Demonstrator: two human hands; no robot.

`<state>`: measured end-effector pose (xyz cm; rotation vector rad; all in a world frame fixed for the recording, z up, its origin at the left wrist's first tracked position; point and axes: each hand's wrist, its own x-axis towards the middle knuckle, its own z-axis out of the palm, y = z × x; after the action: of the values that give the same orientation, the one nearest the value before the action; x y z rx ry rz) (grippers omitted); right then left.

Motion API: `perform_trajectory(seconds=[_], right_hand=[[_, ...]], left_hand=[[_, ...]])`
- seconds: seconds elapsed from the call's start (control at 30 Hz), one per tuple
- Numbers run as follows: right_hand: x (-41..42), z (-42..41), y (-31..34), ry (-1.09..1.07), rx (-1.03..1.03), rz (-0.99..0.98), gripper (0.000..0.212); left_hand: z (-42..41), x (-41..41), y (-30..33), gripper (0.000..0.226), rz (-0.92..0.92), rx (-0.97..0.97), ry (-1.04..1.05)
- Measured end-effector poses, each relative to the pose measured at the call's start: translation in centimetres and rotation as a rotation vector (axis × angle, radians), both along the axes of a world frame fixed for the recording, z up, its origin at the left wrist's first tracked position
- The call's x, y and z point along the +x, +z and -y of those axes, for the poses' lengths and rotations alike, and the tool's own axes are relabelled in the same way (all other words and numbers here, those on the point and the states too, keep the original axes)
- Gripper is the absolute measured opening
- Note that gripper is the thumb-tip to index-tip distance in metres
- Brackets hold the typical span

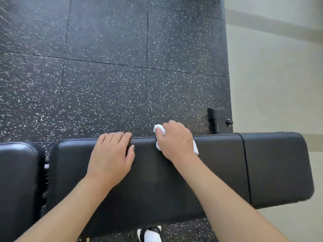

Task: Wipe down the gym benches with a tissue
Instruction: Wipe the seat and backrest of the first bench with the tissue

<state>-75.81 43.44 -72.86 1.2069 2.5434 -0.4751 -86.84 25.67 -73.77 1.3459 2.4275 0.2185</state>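
1. We see the white tissue (160,135) crumpled at the far edge of the black bench pad (174,172), part of it sticking out past the edge and another bit showing by the wrist on the pad's top.
2. The right hand (174,138) grips that tissue, fingers curled over the far edge of the pad with the wad bunched under the palm.
3. The left hand (111,154) lies just beside it, touching the same pad; its fingers are held together and bent over the far edge, the thumb lies along the top, and it holds nothing.
4. Both bare forearms reach in from the near side across the pad.
5. We note a seam across the pad toward its right end, and a second padded section (17,180) to the left, set apart by a narrow gap.
6. Beyond the bench lies dark speckled rubber flooring (104,67); a black metal frame foot (217,119) stands on it near the right end.
7. A pale floor (279,84) runs along the right.
8. Below the pad's near edge we glimpse a black-and-white shoe (150,234).
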Motion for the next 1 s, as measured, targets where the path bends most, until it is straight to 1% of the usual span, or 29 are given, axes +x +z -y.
perform_trajectory(seconds=[0.17,0.3,0.37,0.43,0.53,0.67,0.8,0.9,1.0], right_hand=[[-6.2,6.8,0.2,0.062,0.015,-0.002,0.037],[-10.3,11.0,0.7,0.134,-0.010,0.045,0.034],[-12.0,12.6,0.9,0.174,-0.010,0.068,0.036],[-13.5,14.1,1.1,0.164,-0.017,0.061,0.040],[-15.1,16.0,1.0,0.157,0.033,0.063,0.044],[-16.9,18.7,0.5,0.121,0.071,-0.040,0.044],[-18.9,21.7,0.1,0.144,0.145,-0.175,0.039],[-19.5,22.8,-0.2,0.131,0.192,-0.252,0.040],[-18.9,22.6,-0.7,0.101,0.200,-0.346,0.036]], left_hand=[[6.2,-4.8,0.4,0.051,0.005,0.051,0.034],[10.5,-7.1,0.8,0.059,0.048,0.030,0.097],[12.6,-8.1,0.5,0.063,0.048,0.031,0.127],[14.4,-9.1,0.2,0.066,0.053,0.042,0.125],[16.3,-10.1,0.2,0.068,0.060,0.034,0.108],[18.0,-11.1,1.2,0.059,0.051,0.023,0.069],[19.1,-12.3,1.7,0.055,0.066,-0.016,0.000],[19.1,-12.4,1.9,0.042,0.083,-0.003,0.003],[18.9,-12.1,1.8,0.041,0.069,0.023,0.027]])
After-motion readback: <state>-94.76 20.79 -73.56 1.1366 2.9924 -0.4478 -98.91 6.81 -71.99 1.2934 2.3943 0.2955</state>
